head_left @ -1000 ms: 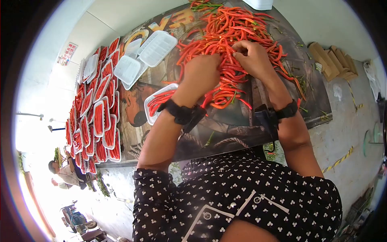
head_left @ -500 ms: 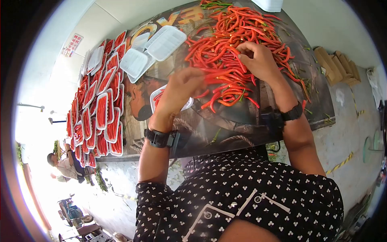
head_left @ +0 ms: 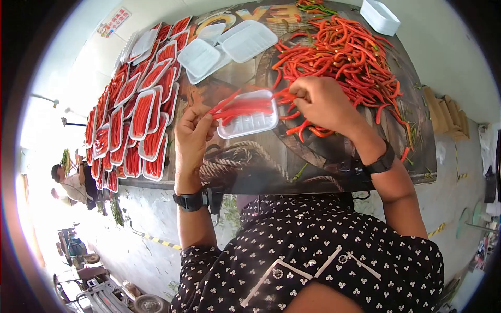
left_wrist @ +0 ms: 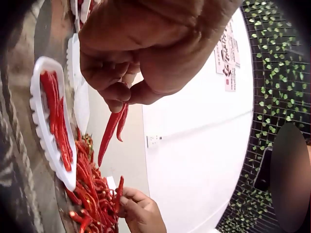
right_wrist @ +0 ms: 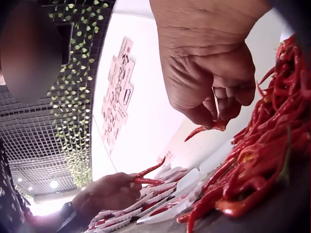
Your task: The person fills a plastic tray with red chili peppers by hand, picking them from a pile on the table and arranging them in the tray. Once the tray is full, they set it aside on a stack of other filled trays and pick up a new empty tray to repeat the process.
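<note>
My left hand [head_left: 192,136] is at the left end of a white plastic tray [head_left: 249,128], pinching red chili peppers between thumb and fingers. In the left wrist view two of these chilies [left_wrist: 110,136] hang from the fingertips, over the tray's far side. Several red chilies [head_left: 245,108] lie lengthwise along the back half of the tray, and its ribbed front half shows bare. My right hand [head_left: 326,104] is at the tray's right end, beside the chili pile [head_left: 339,57]. It pinches a chili [right_wrist: 198,131] between thumb and fingertips, clear of the pile in the right wrist view.
Filled chili trays [head_left: 141,117] are stacked along the table's left side. Unfilled trays [head_left: 248,41] lie behind the working tray, and a nested stack of trays [head_left: 380,19] stands at the back right. Cardboard [head_left: 446,112] is beyond the table's right edge.
My left hand has moved left from the pile to the tray's left end, carrying chilies. The right hand has come off the pile's middle towards the tray. The head view has shifted.
</note>
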Available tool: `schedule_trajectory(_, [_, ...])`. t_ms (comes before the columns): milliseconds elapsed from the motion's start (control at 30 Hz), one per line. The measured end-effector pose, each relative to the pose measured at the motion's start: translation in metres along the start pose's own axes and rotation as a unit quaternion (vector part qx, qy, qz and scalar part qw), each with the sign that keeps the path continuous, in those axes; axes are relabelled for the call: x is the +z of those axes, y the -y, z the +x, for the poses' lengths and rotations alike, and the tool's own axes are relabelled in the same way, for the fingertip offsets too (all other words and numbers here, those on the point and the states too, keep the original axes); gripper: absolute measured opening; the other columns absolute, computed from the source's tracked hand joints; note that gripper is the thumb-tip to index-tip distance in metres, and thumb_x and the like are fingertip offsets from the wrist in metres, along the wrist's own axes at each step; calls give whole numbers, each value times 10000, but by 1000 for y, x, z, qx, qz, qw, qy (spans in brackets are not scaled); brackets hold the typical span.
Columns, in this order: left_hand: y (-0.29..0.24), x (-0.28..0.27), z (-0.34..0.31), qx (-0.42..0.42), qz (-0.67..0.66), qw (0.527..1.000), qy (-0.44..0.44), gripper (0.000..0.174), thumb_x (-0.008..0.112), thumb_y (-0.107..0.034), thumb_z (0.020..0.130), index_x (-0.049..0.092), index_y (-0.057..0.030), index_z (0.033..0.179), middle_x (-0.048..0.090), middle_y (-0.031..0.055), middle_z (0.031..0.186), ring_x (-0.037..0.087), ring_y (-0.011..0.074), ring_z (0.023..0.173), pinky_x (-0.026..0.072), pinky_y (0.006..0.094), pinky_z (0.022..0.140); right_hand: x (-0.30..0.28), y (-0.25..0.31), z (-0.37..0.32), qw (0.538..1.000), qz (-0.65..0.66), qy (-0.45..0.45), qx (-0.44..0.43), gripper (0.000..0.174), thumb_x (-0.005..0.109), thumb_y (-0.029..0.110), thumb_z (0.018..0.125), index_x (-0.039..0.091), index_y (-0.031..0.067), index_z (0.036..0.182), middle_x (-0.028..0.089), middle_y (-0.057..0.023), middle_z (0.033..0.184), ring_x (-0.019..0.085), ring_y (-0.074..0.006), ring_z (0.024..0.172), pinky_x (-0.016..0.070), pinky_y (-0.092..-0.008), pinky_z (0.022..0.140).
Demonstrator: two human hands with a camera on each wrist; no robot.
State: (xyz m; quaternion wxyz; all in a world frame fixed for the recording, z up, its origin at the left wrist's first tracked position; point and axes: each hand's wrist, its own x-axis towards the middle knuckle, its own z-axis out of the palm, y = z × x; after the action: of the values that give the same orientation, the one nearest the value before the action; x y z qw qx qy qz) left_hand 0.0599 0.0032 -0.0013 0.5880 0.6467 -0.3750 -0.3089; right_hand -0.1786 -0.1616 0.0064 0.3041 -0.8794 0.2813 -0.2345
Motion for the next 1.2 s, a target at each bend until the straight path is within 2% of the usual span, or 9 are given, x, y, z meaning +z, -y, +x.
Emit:
schedule_trajectory(167, [13, -19, -8, -1, -9, 999, -41, 133, 585, -90, 933, 609, -19, 1044, 622, 8, 740, 440, 22, 548, 314, 166, 497, 39, 17, 17, 994, -65, 38, -73, 135, 650, 77, 759, 653, 17, 879, 683, -158, 797, 668, -326, 759, 515, -420, 686])
schedule_trajectory(500, [25, -29, -18, 7, -40, 998, -37, 128, 585, -86, 931, 602, -13, 1035, 630, 18, 754, 443, 21, 565, 328, 173, 510, 71, 16, 25, 982, -147, 30, -115, 106, 673, 81, 741, 633, 43, 831, 654, -122, 788, 640, -329, 729, 502, -437, 654])
schedule_trajectory(567, [25, -26, -17, 15, -35, 999, -30, 112, 599, -78, 915, 614, -10, 1004, 645, 10, 743, 502, 18, 593, 388, 171, 534, 69, 15, 25, 975, -163, -16, -147, 147, 690, 88, 740, 637, 39, 868, 648, -117, 830, 631, -314, 712, 499, -428, 646])
schedule_trajectory(800, [8, 5, -17, -14, 0, 999, 29, 133, 573, -69, 935, 602, -20, 1055, 627, 0, 759, 475, 22, 604, 367, 177, 545, 41, 38, 29, 996, 31, 30, -77, 250, 713, 99, 779, 669, 33, 1016, 670, -127, 879, 625, -270, 661, 495, -367, 633])
schedule_trajectory(900, [4, 15, -12, -6, 24, 995, 99, 168, 582, -63, 925, 592, -19, 1087, 622, -2, 760, 486, 26, 623, 373, 182, 558, 39, 30, 26, 986, 35, 81, -143, 195, 686, 73, 815, 678, 13, 1000, 683, -144, 867, 650, -259, 689, 499, -340, 637])
schedule_trajectory(1000, [-3, 21, -12, 7, 28, 996, 84, 201, 583, -66, 921, 605, -12, 1113, 626, 4, 770, 498, 30, 634, 386, 184, 568, 27, 27, 22, 987, 31, 70, -142, 142, 666, 72, 836, 681, -6, 955, 688, -155, 847, 666, -264, 733, 505, -340, 655])
schedule_trajectory(1067, [0, 13, -10, 3, 35, 997, 69, 192, 597, -75, 909, 636, -10, 1086, 642, 1, 773, 517, 28, 643, 401, 186, 568, 6, 17, 19, 998, 16, 32, -47, 161, 678, 99, 831, 681, -8, 951, 687, -156, 853, 667, -284, 747, 507, -346, 664])
schedule_trajectory(1133, [5, 0, -9, -1, 42, 998, 51, 187, 611, -85, 898, 666, -8, 1059, 659, -1, 775, 535, 27, 652, 416, 188, 567, -15, 0, 13, 992, -104, -57, -38, 176, 677, 106, 829, 681, -1, 969, 688, -151, 867, 665, -311, 765, 514, -354, 688])
schedule_trajectory(1200, [11, -11, -10, 10, 38, 999, 15, 189, 597, -76, 901, 688, -7, 1052, 655, -2, 772, 537, 36, 644, 423, 185, 573, -29, -12, 8, 986, -151, -64, -17, 156, 686, 101, 816, 685, 11, 943, 678, -133, 893, 658, -312, 823, 511, -367, 724])
